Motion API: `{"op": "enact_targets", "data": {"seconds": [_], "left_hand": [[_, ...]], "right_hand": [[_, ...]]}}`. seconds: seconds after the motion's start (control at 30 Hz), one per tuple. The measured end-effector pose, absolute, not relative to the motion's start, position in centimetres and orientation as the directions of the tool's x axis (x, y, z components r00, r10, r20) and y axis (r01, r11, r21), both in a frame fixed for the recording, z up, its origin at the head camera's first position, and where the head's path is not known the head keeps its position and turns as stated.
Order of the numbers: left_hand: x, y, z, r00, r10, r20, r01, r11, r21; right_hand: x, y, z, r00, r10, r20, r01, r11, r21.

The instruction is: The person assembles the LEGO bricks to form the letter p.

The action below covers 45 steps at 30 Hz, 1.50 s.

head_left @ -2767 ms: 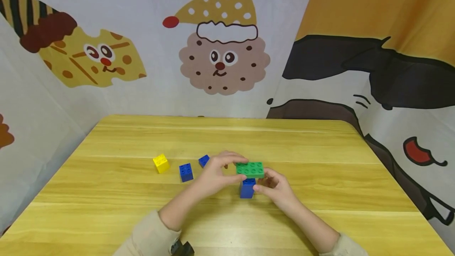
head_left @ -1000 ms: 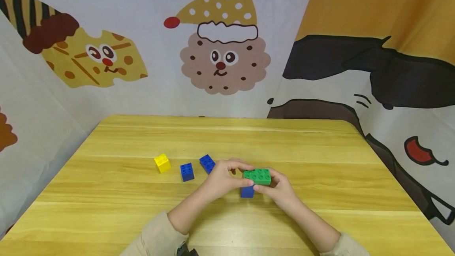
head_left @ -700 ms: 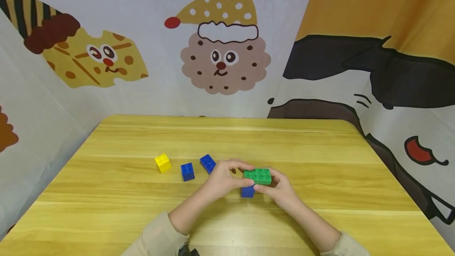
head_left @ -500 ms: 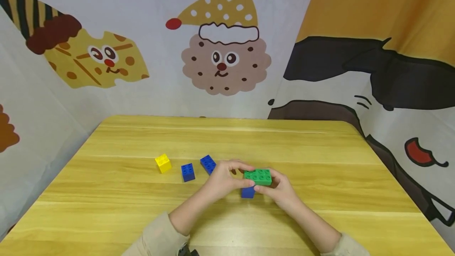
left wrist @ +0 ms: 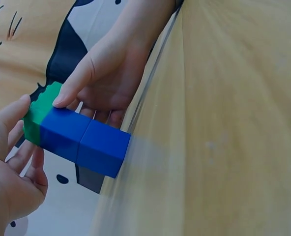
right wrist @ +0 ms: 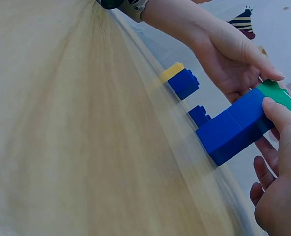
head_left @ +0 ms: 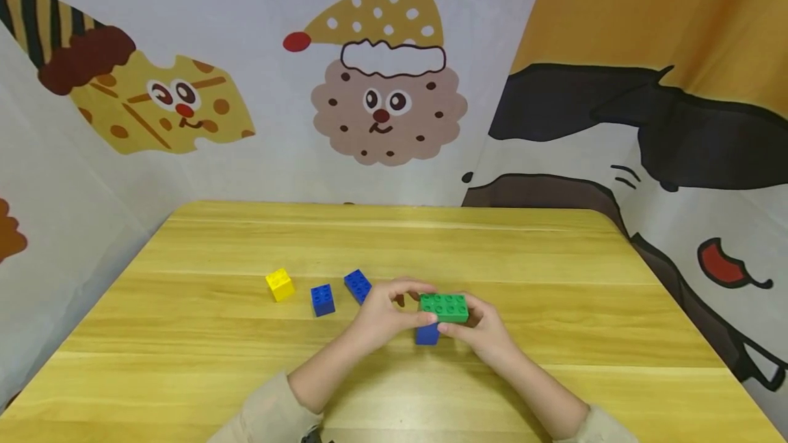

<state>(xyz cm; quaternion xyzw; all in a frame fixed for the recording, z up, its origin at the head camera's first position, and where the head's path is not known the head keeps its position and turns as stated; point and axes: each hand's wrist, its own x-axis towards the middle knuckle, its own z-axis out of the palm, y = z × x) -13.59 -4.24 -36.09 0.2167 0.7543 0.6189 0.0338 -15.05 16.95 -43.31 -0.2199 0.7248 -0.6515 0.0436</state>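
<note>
A green eight-stud toy building brick (head_left: 444, 307) sits on top of two stacked blue bricks (head_left: 427, 335), overhanging them to the right in the head view. My left hand (head_left: 389, 313) pinches the green brick at its left end between thumb and fingers. My right hand (head_left: 483, 325) grips the upper blue brick, its thumb pressed near the joint with the green one. Both wrist views show the blue pair (left wrist: 85, 140) standing upright on the table, the green brick (right wrist: 279, 97) meeting the upper one. The far sides of the bricks are partly hidden by fingers.
Left of the hands lie a long blue brick (head_left: 358, 286), a four-stud blue brick (head_left: 323, 300) and a yellow brick (head_left: 280, 285) on the wooden table (head_left: 185, 333). Behind the table's back edge hangs a printed cartoon curtain (head_left: 271, 176).
Since the earliest frame, the green brick has come down and right, covering the blue studs that showed. Left hand moved with it, uncovering more of the long blue brick. Hands have barely moved lately.
</note>
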Motion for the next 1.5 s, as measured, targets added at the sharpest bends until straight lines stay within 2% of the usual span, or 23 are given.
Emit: {"op": "enact_targets", "data": {"seconds": [0.27,0.67,1.0,1.3,1.5], "left_hand": [[-13.3,-5.1,-35.6,-0.904,0.352,0.243,0.307,0.137,0.942],[-14.1,-8.1,-38.2,-0.92,0.281,0.274,0.328,0.17,0.929],[-13.8,-11.0,-38.4,-0.891,0.254,0.377,0.417,0.127,0.9],[-13.0,-13.8,-38.3,-0.937,0.16,0.311,0.341,0.213,0.916],[-12.6,-15.6,-38.5,-0.919,0.13,0.373,0.393,0.211,0.895]], "right_hand": [[-15.1,17.0,-43.3,-0.901,-0.376,0.216,-0.257,0.06,-0.965],[-15.0,16.9,-43.3,-0.911,-0.36,0.2,-0.236,0.059,-0.97],[-14.8,16.9,-43.0,-0.913,-0.362,0.188,-0.224,0.059,-0.973],[-14.9,16.8,-43.0,-0.912,-0.366,0.184,-0.221,0.06,-0.973],[-14.9,17.0,-43.1,-0.909,-0.361,0.21,-0.248,0.061,-0.967]]}}
